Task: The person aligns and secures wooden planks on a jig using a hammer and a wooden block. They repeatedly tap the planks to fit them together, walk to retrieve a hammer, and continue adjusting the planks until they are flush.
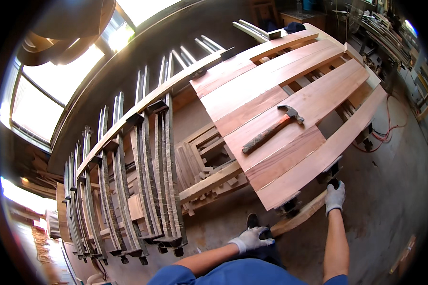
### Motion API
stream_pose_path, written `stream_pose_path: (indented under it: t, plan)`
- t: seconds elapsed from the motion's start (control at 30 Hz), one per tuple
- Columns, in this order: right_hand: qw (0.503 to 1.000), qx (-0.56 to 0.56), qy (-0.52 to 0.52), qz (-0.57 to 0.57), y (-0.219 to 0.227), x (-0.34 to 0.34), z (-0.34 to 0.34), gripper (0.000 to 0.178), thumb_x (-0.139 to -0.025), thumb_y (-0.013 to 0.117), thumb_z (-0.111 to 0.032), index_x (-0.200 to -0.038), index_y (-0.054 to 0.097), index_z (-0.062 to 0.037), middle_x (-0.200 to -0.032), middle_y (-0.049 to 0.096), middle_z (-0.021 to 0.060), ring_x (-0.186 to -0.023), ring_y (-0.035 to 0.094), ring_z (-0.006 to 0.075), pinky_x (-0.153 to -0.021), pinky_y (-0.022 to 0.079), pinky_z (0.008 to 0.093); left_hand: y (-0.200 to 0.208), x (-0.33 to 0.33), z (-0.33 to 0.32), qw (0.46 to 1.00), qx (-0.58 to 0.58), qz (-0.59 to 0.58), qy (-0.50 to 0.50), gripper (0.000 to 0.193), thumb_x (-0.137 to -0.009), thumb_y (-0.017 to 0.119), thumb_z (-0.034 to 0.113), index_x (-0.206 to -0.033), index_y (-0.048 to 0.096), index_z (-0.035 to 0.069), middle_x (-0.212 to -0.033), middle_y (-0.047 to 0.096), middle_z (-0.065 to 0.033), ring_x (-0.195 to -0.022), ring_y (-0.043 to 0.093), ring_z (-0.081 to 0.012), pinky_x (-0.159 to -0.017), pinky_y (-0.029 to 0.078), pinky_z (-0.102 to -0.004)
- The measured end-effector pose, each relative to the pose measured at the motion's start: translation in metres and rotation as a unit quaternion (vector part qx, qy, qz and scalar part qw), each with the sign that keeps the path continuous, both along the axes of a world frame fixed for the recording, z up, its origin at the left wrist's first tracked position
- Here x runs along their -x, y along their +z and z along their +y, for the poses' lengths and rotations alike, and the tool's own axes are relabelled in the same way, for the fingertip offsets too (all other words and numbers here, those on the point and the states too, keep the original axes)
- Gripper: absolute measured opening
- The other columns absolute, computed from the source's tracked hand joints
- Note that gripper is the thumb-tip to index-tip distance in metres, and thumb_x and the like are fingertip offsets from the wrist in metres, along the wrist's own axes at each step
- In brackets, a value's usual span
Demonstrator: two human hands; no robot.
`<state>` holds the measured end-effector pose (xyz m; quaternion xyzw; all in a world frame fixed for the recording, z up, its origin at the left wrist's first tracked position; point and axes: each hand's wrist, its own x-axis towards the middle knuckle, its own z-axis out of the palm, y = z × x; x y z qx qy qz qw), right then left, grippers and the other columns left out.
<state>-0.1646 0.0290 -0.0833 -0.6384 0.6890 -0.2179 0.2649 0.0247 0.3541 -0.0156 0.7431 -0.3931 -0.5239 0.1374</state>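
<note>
My right hand [335,197], in a pale work glove, is closed around the dark handle end of a bar clamp [331,172] at the near edge of a panel. That panel [290,178] is made of reddish wooden boards laid side by side, with open gaps between some. On it lies a claw hammer [271,130] with a worn orange and dark handle. Lower down, my gloved left hand [253,239] has its fingers stretched out beside my leg, near the end of a wooden beam [302,214]. It appears to hold nothing.
Several long metal bar clamps [159,166] rest across a wooden rail [142,107] at left. Below them are stacked wooden pieces [202,152] and a lower beam [209,181]. A red hose [387,133] lies on the floor at right. Windows [38,104] stand at far left.
</note>
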Motion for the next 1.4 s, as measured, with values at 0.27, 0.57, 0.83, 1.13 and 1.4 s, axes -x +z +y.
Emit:
stream_pose_path:
  t: [0.27,0.57,0.83,1.13,1.4]
  plan:
    - [0.989,-0.09,0.026,0.116,0.014,0.013,-0.003,0.039,-0.087,0.057,-0.037,-0.092,0.074,-0.0029,-0.098,0.072,0.0241,-0.092,0.068,0.0441,-0.082,0.051,0.0529,-0.081,-0.013,0.009,0.99,0.109,0.06,0.067,0.065,-0.089,0.073,0.053,-0.134,0.064,0.007,-0.112,0.074,-0.0213,-0.102,0.072,-0.0354,-0.092,0.055,-0.0437]
    - [0.983,-0.157,-0.008,0.098,0.021,0.007,-0.006,0.038,-0.088,0.056,-0.032,-0.084,0.076,-0.0008,-0.094,0.073,0.027,-0.095,0.069,0.0445,-0.088,0.051,0.0505,-0.106,0.003,0.007,0.942,-0.018,0.156,0.296,0.046,-0.102,0.065,0.042,-0.117,0.074,0.0,-0.093,0.069,-0.0008,-0.083,0.057,-0.0101,-0.076,0.05,-0.0287]
    - [0.966,-0.175,0.106,0.16,-0.079,0.05,-0.028,0.027,-0.093,0.055,-0.021,-0.094,0.076,-0.0054,-0.097,0.075,0.0214,-0.093,0.073,0.0372,-0.082,0.054,0.0472,-0.091,0.026,0.007,0.868,0.056,0.139,0.473,0.035,-0.104,0.061,0.03,-0.112,0.073,-0.002,-0.098,0.072,-0.0066,-0.088,0.063,-0.0138,-0.083,0.05,-0.031]
    - [0.849,-0.075,0.416,0.316,-0.132,0.07,-0.036,0.021,-0.096,0.056,-0.017,-0.093,0.075,-0.0098,-0.088,0.076,0.0115,-0.081,0.073,0.027,-0.072,0.053,0.0388,-0.083,0.048,0.008,0.713,0.18,0.237,0.635,0.045,-0.107,0.055,0.028,-0.137,0.058,-0.006,-0.12,0.071,-0.0152,-0.108,0.069,-0.022,-0.099,0.054,-0.0356]
    - [0.95,-0.304,0.009,-0.074,-0.076,0.027,-0.032,0.034,-0.094,0.061,-0.028,-0.093,0.074,0.0028,-0.086,0.074,0.0201,-0.077,0.068,0.0349,-0.077,0.051,0.0422,-0.087,0.049,0.01,0.718,0.198,0.253,0.617,0.05,-0.105,0.058,0.032,-0.135,0.059,-0.007,-0.117,0.07,-0.0174,-0.107,0.07,-0.0265,-0.098,0.055,-0.0371]
